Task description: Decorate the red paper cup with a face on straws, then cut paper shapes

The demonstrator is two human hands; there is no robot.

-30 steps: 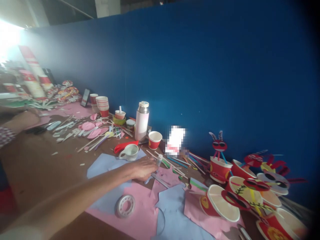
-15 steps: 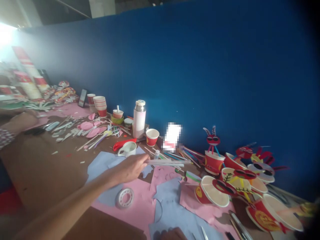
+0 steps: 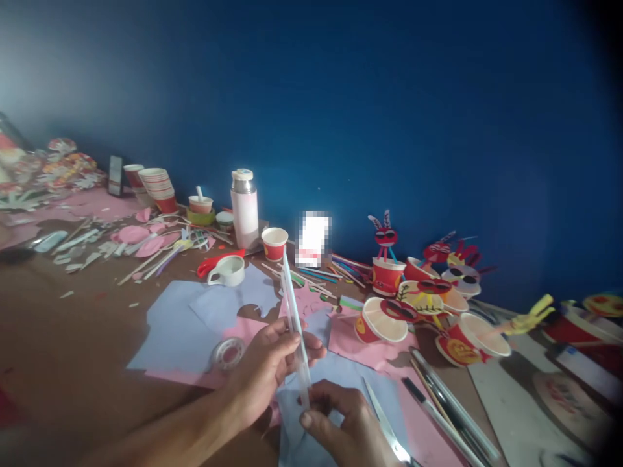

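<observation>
A bundle of long, pale translucent sticks [image 3: 295, 318], perhaps plastic straws, stands upright in front of me. My left hand [image 3: 265, 363] grips it around the middle between thumb and fingers. At its lower end, my right hand [image 3: 343, 421] pinches it between thumb and forefinger. Below the hands lie sheets of blue paper [image 3: 331, 363] and pink paper [image 3: 195, 378]. A white tape roll [image 3: 228, 354] rests on the paper left of my left hand. Open scissors [image 3: 384, 418] lie just right of my right hand.
Paper cups with craft figures [image 3: 387, 275] stand at the right. A flask [image 3: 244, 217], a red cup [image 3: 275, 244] and a white cup lid [image 3: 228, 271] line the back, near the blue wall [image 3: 311, 117]. Pens [image 3: 452, 402] lie at right, paper scraps [image 3: 141, 240] at left.
My left hand has brought the sticks nearer and turned them from level to upright. My right hand has come up and taken their lower end. The view has shifted right.
</observation>
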